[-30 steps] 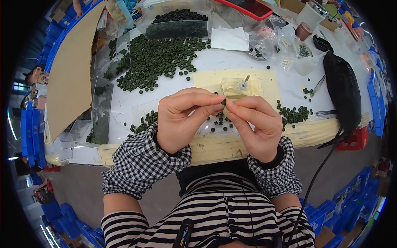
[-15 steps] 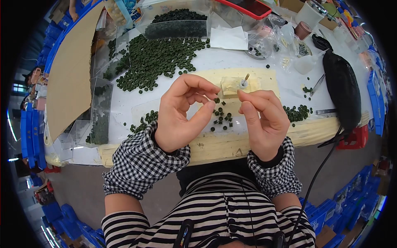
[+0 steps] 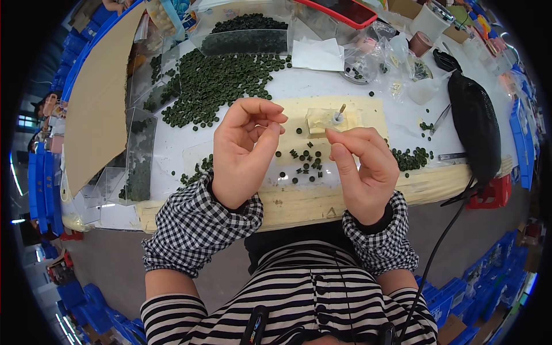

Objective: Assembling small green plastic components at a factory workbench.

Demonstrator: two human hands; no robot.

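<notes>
My left hand (image 3: pixel 244 150) hovers left of a pale yellow block (image 3: pixel 318 122), its fingers curled in and the thumb drawn up to them; anything between the tips is too small to make out. Right of it, my right hand (image 3: pixel 368 167) is just in front of the block, thumb and forefinger brought together, and I cannot make out anything held there. A thin brownish pin (image 3: pixel 341 111) stands up from a whitish collar on the block. Between my hands lie several small dark green round pieces (image 3: pixel 306 167), some on edge showing a grooved side.
A big spread of the same green pieces (image 3: pixel 218 80) covers the back left, before a clear bin (image 3: pixel 244 41). Cardboard (image 3: pixel 100 103) leans at left. White paper (image 3: pixel 318 54), a red-edged phone (image 3: pixel 345 11), tweezers (image 3: pixel 440 119) and a black pouch (image 3: pixel 476 123) lie around.
My left hand has moved left, away from the block. A green piece now lies by the block's left side. My right hand has shifted slightly left.
</notes>
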